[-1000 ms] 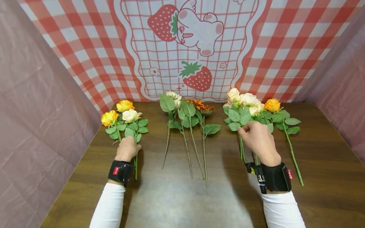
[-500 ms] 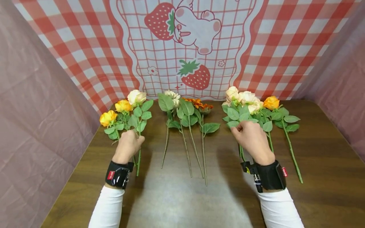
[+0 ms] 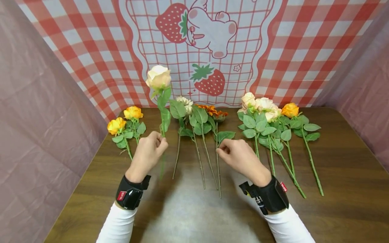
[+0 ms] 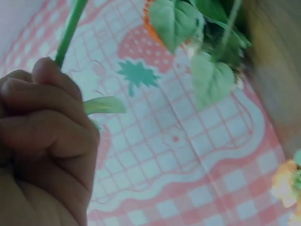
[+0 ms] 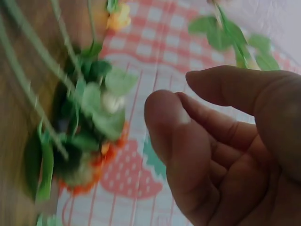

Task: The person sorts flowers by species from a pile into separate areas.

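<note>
A cream rose (image 3: 158, 78) stands upright in my left hand (image 3: 148, 153), raised off the table in front of the cloth. In the left wrist view, the curled fingers (image 4: 47, 113) grip its green stem (image 4: 71, 30); the bloom is out of that view. My right hand (image 3: 241, 159) hovers over the table, just right of the orange flower (image 3: 221, 116) stems. The right wrist view shows its thumb and loosely bent fingers apart, with nothing between them. Near the left hand lie two yellow roses (image 3: 132, 112) on leafy stems.
In the middle lies a white flower (image 3: 186, 104) among orange ones, stems toward me. Several cream roses (image 3: 263, 104) and an orange-yellow rose (image 3: 290, 110) lie at right on the brown table (image 3: 194, 219). A red checked cloth (image 3: 304, 44) hangs behind.
My left hand has lifted the cream rose from beside the yellow roses and brought it right. The right hand has moved left, away from the cream roses.
</note>
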The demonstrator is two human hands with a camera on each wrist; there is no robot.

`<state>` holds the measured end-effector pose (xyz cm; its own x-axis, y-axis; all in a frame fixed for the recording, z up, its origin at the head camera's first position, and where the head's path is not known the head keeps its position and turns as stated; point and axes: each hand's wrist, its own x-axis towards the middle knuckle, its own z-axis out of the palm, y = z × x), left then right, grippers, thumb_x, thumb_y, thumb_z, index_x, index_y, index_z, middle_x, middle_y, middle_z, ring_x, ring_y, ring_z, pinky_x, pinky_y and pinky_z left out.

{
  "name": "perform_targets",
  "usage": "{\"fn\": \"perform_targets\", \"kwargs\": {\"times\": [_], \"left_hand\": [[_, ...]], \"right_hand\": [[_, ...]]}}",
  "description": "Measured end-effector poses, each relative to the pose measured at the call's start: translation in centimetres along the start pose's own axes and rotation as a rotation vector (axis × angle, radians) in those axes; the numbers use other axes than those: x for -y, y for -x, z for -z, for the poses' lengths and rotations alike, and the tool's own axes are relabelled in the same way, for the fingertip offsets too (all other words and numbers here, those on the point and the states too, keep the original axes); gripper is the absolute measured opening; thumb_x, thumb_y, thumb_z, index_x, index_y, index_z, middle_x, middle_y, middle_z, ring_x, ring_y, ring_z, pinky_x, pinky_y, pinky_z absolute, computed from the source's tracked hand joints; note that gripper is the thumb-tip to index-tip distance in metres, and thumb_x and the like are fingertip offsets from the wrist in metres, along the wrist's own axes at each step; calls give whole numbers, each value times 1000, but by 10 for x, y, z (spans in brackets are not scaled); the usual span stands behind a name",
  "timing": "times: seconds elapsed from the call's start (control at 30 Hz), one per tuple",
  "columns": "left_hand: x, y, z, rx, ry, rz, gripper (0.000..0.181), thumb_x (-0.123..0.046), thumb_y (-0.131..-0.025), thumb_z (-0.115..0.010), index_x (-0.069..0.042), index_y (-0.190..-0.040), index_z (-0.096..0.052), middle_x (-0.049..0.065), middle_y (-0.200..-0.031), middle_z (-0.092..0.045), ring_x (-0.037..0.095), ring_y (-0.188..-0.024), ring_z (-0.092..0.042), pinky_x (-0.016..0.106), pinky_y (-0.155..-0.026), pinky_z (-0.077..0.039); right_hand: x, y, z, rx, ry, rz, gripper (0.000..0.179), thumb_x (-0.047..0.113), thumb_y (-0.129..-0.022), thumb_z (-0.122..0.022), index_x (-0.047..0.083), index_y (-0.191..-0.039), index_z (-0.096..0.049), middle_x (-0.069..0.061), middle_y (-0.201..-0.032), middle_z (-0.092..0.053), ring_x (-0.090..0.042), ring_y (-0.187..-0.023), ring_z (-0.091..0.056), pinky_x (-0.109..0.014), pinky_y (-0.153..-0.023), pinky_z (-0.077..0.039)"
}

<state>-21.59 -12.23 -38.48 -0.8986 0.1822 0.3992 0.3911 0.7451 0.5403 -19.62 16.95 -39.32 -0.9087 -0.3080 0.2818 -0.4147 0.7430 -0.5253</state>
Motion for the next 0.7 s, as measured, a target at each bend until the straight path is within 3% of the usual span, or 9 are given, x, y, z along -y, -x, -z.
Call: {"fn": "perform_targets", "kwargs": {"times": [0.17,0.37,0.5,0.7], "left_hand": [[-17,6,-3,-36,87,-141,7,-1,-91,-58,-3,-84,-56,3,-66,-58,6,-49,-42,21,-44,-36],[-32,12,-6,-40,134,-260,8,1,-89,-61,-4,-86,-56,2,-68,-60,4,-54,-46,20,-48,-41],[-40,16,-9,-13,180,-313,7,1,-90,-60,-3,-88,-55,1,-69,-58,3,-57,-48,19,-50,-43],[-53,24,-11,73,231,-335,5,3,-92,-57,-2,-93,-57,2,-71,-60,4,-58,-49,20,-51,-43]], "right_hand": [[17,1,-14,58,-71,81,3,12,-91,-68,12,-89,-71,7,-72,-64,-2,-63,-55,-23,-59,-47],[28,2,-25,109,-165,141,4,12,-92,-68,10,-94,-71,5,-78,-67,-3,-68,-58,-21,-60,-49],[33,3,-28,114,-257,171,8,11,-92,-68,8,-100,-70,2,-83,-70,-5,-72,-62,-22,-63,-52],[40,5,-28,140,-391,201,25,13,-93,-69,7,-117,-67,1,-90,-72,-5,-75,-64,-23,-66,-53]]}}
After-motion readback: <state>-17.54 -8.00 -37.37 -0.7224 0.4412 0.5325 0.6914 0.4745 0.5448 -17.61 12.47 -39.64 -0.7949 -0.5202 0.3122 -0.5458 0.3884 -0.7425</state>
